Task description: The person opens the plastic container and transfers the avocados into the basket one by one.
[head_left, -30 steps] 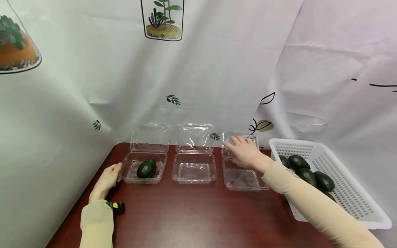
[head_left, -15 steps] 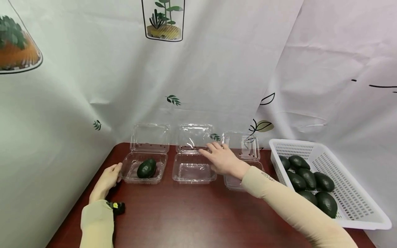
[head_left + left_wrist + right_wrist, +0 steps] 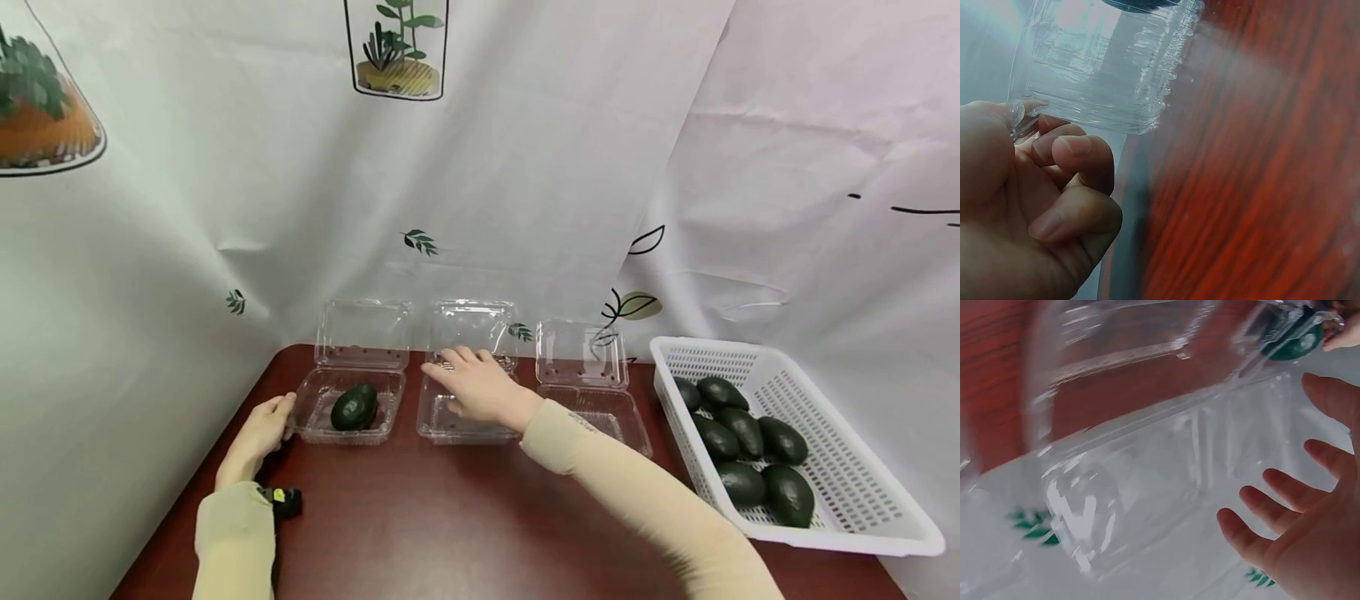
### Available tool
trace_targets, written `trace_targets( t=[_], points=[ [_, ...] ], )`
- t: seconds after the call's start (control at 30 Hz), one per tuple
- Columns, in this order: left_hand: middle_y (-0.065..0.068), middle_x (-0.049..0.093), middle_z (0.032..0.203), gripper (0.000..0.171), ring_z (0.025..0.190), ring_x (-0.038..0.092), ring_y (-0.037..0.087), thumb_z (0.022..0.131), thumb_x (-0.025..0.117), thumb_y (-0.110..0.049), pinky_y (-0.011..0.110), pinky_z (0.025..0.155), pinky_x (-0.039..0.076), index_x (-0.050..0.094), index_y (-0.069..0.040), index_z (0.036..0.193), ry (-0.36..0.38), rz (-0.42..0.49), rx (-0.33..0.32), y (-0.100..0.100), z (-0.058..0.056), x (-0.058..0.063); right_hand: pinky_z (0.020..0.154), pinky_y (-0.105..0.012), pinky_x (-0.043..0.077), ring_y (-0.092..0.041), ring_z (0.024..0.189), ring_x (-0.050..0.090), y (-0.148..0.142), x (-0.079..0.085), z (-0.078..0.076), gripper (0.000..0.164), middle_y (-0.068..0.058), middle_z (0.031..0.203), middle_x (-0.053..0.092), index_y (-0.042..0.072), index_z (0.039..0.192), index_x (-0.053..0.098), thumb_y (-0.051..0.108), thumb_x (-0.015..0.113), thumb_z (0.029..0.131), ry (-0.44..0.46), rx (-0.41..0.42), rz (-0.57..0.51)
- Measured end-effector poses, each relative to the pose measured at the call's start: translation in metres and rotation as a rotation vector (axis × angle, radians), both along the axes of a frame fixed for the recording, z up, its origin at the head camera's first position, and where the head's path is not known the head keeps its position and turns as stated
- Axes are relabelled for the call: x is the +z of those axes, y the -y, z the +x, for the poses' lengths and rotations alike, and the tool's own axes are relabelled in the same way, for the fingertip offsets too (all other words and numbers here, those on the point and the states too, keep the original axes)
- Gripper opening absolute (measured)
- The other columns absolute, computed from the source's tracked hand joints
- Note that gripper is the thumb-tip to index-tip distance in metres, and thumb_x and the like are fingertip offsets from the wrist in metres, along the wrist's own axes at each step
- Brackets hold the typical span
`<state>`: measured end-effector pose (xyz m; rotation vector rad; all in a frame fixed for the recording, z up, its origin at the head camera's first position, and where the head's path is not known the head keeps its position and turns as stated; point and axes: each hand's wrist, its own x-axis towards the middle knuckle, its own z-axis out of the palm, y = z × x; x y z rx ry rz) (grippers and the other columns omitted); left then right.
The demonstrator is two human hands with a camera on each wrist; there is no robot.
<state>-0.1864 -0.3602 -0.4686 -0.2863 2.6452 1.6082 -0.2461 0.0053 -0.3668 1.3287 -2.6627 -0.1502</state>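
My left hand (image 3: 262, 429) pinches the left rim corner of the left clear plastic clamshell (image 3: 341, 437), its other fingers curled below, as the left wrist view shows. One dark green avocado (image 3: 354, 407) lies in that clamshell's base, its lid standing raised at the back. Over the middle clamshell (image 3: 457, 434) hovers my right hand (image 3: 483, 390), fingers spread and holding nothing. It hides part of that clamshell's base and hinge. In the right wrist view the fingers (image 3: 1254, 534) are extended beside the raised clear lid (image 3: 1141, 475).
At the right stands a third clamshell (image 3: 581, 377) with its lid up, partly behind the right sleeve. A white perforated basket (image 3: 862, 500) beside it holds several avocados (image 3: 742, 432). The reddish-brown table (image 3: 420, 517) ends at a patterned white curtain (image 3: 525, 183) behind the clamshells.
My right hand has swept left from the right clamshell to above the middle one, uncovering more avocados in the basket. The left hand stays on the left clamshell's corner.
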Motion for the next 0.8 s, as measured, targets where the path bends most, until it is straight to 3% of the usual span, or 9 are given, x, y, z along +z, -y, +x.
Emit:
trace_targets(
  t=[0.27, 0.5, 0.67, 0.8],
  points=[
    [0.005, 0.045, 0.066, 0.055, 0.050, 0.034, 0.015, 0.103, 0.028, -0.055, 0.032, 0.053, 0.037, 0.041, -0.005, 0.086, 0.006, -0.027, -0.008, 0.000, -0.002, -0.002, 0.104, -0.051, 0.035, -0.029, 0.134, 0.038, 0.054, -0.010, -0.005, 0.068, -0.011, 0.149, 0.039, 0.025, 0.151, 0.035, 0.035, 0.067, 0.091, 0.083, -0.001, -0.038],
    [0.004, 0.044, 0.064, 0.051, 0.050, 0.035, 0.015, 0.105, 0.029, -0.050, 0.032, 0.052, 0.036, 0.042, -0.004, 0.085, 0.006, -0.011, 0.004, 0.001, -0.001, 0.001, 0.104, -0.048, 0.035, -0.025, 0.137, 0.035, 0.109, -0.020, -0.008, 0.070, -0.007, 0.152, 0.035, 0.028, 0.153, 0.031, 0.037, 0.066, 0.092, 0.171, 0.011, -0.048],
    [0.004, 0.044, 0.064, 0.051, 0.050, 0.035, 0.015, 0.105, 0.031, -0.050, 0.032, 0.052, 0.037, 0.043, -0.004, 0.086, -0.009, -0.002, 0.014, -0.002, -0.003, 0.002, 0.104, -0.044, 0.036, -0.021, 0.137, 0.036, 0.133, -0.024, -0.009, 0.071, -0.003, 0.152, 0.036, 0.033, 0.152, 0.031, 0.036, 0.068, 0.092, 0.203, -0.013, -0.025],
    [0.004, 0.044, 0.063, 0.048, 0.049, 0.035, 0.014, 0.106, 0.031, -0.047, 0.032, 0.052, 0.037, 0.042, -0.005, 0.086, 0.019, 0.010, 0.031, -0.004, -0.002, 0.000, 0.107, -0.044, 0.033, -0.019, 0.138, 0.033, 0.146, -0.032, -0.012, 0.073, -0.001, 0.153, 0.033, 0.037, 0.153, 0.029, 0.033, 0.069, 0.092, 0.280, -0.025, 0.013]
  ],
)
